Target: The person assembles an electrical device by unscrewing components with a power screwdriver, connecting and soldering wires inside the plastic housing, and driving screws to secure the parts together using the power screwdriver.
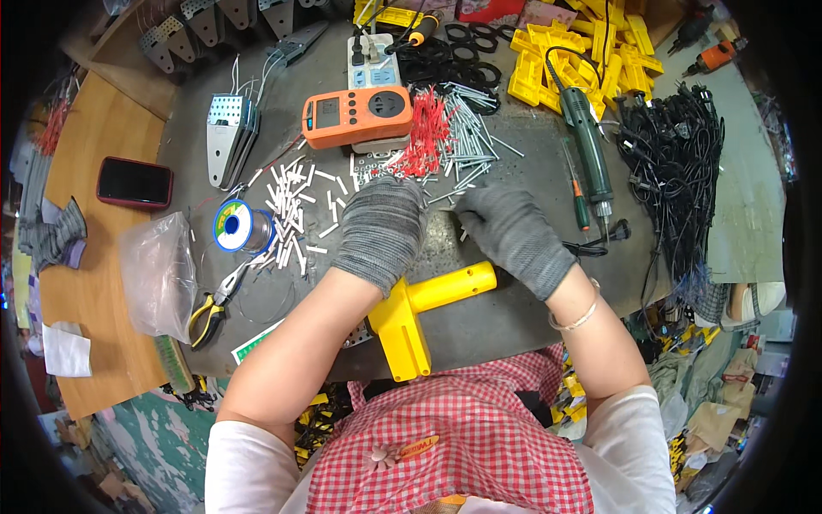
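My left hand (383, 227), in a grey knitted glove, is at the near edge of a pile of red-sleeved pieces (425, 128) and small metal parts. Its fingers curl down and their tips are hidden. My right hand (518, 236), gloved alike, is closed just right of it, beside loose long screws (471, 128); whatever its fingers hold is too small or hidden to name. Below both hands, a yellow plastic housing with a tubular handle (449, 289) lies near the table's front edge, partly behind my left forearm. White sleeve pieces (291, 210) are scattered left of my left hand.
An orange meter (358, 117) stands before a power strip (373, 68). At right lie a green electric screwdriver (586, 141), a hand screwdriver (578, 201) and black cables (672, 163). Solder wire (242, 227), pliers (218, 307) and a phone (134, 182) are left; yellow parts (548, 64) are heaped behind.
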Available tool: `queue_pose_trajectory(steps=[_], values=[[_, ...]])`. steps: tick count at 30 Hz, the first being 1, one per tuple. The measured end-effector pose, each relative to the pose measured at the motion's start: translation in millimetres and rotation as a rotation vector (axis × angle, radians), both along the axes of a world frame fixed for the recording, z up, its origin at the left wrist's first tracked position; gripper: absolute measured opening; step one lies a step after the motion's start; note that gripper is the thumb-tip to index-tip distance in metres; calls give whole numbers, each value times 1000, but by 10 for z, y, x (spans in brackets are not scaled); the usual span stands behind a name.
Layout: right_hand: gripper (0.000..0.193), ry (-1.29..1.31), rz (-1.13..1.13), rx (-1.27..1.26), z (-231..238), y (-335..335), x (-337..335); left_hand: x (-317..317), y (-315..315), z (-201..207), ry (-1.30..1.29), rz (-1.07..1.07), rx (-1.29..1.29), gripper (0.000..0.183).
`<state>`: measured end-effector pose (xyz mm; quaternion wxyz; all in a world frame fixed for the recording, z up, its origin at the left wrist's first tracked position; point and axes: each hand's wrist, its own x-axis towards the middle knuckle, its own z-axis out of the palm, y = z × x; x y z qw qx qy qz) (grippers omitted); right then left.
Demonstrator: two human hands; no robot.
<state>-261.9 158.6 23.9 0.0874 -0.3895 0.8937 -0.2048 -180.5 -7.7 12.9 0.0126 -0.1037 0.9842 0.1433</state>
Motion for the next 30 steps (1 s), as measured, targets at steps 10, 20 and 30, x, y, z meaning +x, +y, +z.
queue_pose_trajectory(steps=[10,20,30], values=[[16,385,510,171,-59,-432,-59,607,-129,76,288,91,139,17],[18,-72,575,99,75,-564,-38,1751,121,213,357,-134,582,22],[27,-451,734,-206,131,-350,233,1995,339,64,391,-383,298,33]])
